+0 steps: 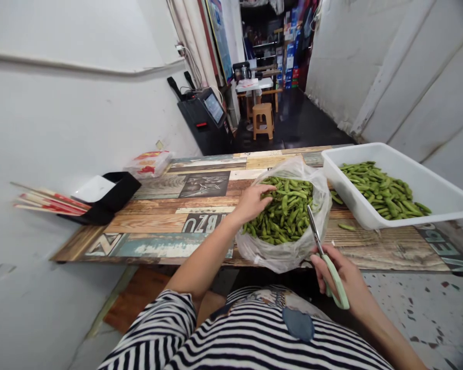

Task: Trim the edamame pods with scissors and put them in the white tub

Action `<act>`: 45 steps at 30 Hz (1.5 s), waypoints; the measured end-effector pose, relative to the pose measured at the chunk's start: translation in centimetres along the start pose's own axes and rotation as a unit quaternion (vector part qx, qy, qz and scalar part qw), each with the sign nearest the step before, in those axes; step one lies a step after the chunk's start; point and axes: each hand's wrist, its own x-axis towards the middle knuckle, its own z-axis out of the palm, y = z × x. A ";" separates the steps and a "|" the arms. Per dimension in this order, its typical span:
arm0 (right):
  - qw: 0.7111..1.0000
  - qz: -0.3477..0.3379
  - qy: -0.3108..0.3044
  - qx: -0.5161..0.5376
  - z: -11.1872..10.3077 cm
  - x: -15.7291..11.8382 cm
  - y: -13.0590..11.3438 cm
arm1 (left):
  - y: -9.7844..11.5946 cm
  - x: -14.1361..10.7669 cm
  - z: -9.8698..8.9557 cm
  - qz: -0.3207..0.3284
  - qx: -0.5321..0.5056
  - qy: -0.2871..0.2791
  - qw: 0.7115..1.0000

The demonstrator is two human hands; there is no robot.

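Note:
Green edamame pods [283, 213] fill a clear plastic bag [280, 257] with its mouth spread wide at the table's front edge. My left hand [252, 204] reaches over the bag's left side, fingertips at the pods, with thumb and fingers apart and nothing visible between them. At the bag's right, my right hand [341, 277] grips a pair of scissors [337, 285] by their pale green handles. Their metal blades look closed and point up and away, over the bag's right edge.
A white plastic tub [374, 218] with more pods [381, 190] stands on the table's right side. One loose pod [346, 226] lies between tub and bag. At left are a black box [119, 198] with chopsticks [54, 200] and a plastic-wrapped packet [148, 163].

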 end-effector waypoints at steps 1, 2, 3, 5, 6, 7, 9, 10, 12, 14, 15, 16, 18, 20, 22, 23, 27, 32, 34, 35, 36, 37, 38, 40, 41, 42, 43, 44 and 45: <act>1.000 -0.002 -0.002 -0.008 0.1 0.0 -0.1 | 0.2 -0.4 0.3 0.005 0.022 0.032 0.999; 1.000 -0.004 -0.005 -0.014 0.1 0.0 -0.2 | 0.6 -0.8 0.7 0.005 0.044 0.063 0.997; 1.000 -0.004 -0.007 -0.016 0.2 0.0 -0.3 | 1.0 -1.0 1.1 0.002 0.068 0.087 0.994; 1.000 -0.001 -0.006 -0.014 0.4 0.1 -0.3 | 1.9 -1.3 2.2 -0.015 0.122 0.107 0.987; 1.000 0.002 -0.008 -0.013 0.4 0.1 -0.4 | 2.3 -1.2 2.7 -0.025 0.141 0.099 0.985; 1.000 0.003 -0.014 -0.012 0.4 0.1 -0.5 | 2.6 -1.1 3.1 -0.034 0.149 0.087 0.984; 0.999 0.001 -0.037 -0.012 0.2 -0.1 -0.7 | 3.0 -0.8 3.7 -0.056 0.123 0.072 0.988; 0.999 -0.002 -0.051 -0.015 0.1 -0.3 -0.9 | 3.2 -0.7 3.8 -0.070 0.094 0.070 0.991; 0.997 -0.009 -0.073 -0.037 -0.3 -0.6 -1.3 | 3.5 -0.8 3.8 -0.095 0.021 0.066 0.993; 0.993 -0.004 -0.081 -0.080 -0.6 -0.8 -1.6 | 3.9 -1.4 3.5 -0.109 -0.056 0.047 0.991; 0.992 0.000 -0.079 -0.102 -0.7 -0.8 -1.7 | 4.1 -1.8 3.4 -0.112 -0.090 0.029 0.989; 0.990 0.004 -0.073 -0.120 -0.8 -0.8 -1.8 | 4.3 -2.2 3.3 -0.113 -0.119 0.008 0.986; 0.988 0.001 -0.058 -0.144 -0.9 -0.6 -1.9 | 4.7 -2.9 3.2 -0.114 -0.161 -0.030 0.980; 0.986 -0.012 -0.054 -0.159 -1.0 -0.4 -2.2 | 5.0 -3.3 3.2 -0.117 -0.185 -0.050 0.975; 0.983 -0.021 -0.066 -0.170 -1.0 -0.3 -2.6 | 5.1 -3.5 3.3 -0.130 -0.205 -0.057 0.968; 0.982 -0.022 -0.072 -0.171 -1.1 -0.3 -2.8 | 5.1 -3.5 3.3 -0.136 -0.215 -0.060 0.965; 0.984 -0.009 -0.085 -0.159 -0.9 -0.3 -3.1 | 5.0 -3.7 3.1 -0.169 -0.265 -0.075 0.946; 0.989 0.028 -0.080 -0.118 -0.2 -0.2 -2.1 | 5.2 -3.9 3.0 -0.277 -0.360 -0.144 0.879; 0.992 0.032 -0.090 -0.087 -0.1 -0.3 -1.9 | 5.3 -3.9 3.1 -0.288 -0.405 -0.128 0.858; 0.992 0.029 -0.100 -0.070 -0.1 -0.3 -1.9 | 5.3 -3.9 3.1 -0.288 -0.433 -0.105 0.848; 0.992 0.025 -0.109 -0.054 -0.2 -0.4 -1.9 | 5.3 -3.8 3.2 -0.286 -0.462 -0.075 0.836; 0.992 0.020 -0.117 -0.040 -0.2 -0.5 -2.1 | 5.3 -3.8 3.3 -0.284 -0.488 -0.043 0.824; 0.992 0.014 -0.123 -0.031 -0.3 -0.6 -2.3 | 5.4 -3.8 3.3 -0.283 -0.509 -0.015 0.813; 0.991 0.003 -0.132 -0.020 -0.3 -0.9 -2.9 | 5.5 -3.9 3.5 -0.278 -0.532 0.020 0.800; 0.991 0.001 -0.133 -0.017 -0.2 -1.0 -3.3 | 5.7 -4.0 3.7 -0.274 -0.537 0.031 0.797; 0.991 -0.001 -0.133 -0.016 -0.2 -1.2 -3.7 | 5.8 -4.1 3.8 -0.270 -0.539 0.037 0.797; 0.991 -0.001 -0.132 -0.018 -0.1 -1.2 -4.1 | 6.0 -4.3 4.0 -0.267 -0.539 0.037 0.798; 0.991 -0.002 -0.130 -0.025 0.0 -1.3 -4.5 | 6.2 -4.5 4.2 -0.265 -0.537 0.036 0.800; 0.991 -0.003 -0.127 -0.029 0.2 -1.2 -4.8 | 6.4 -4.6 4.4 -0.263 -0.536 0.033 0.802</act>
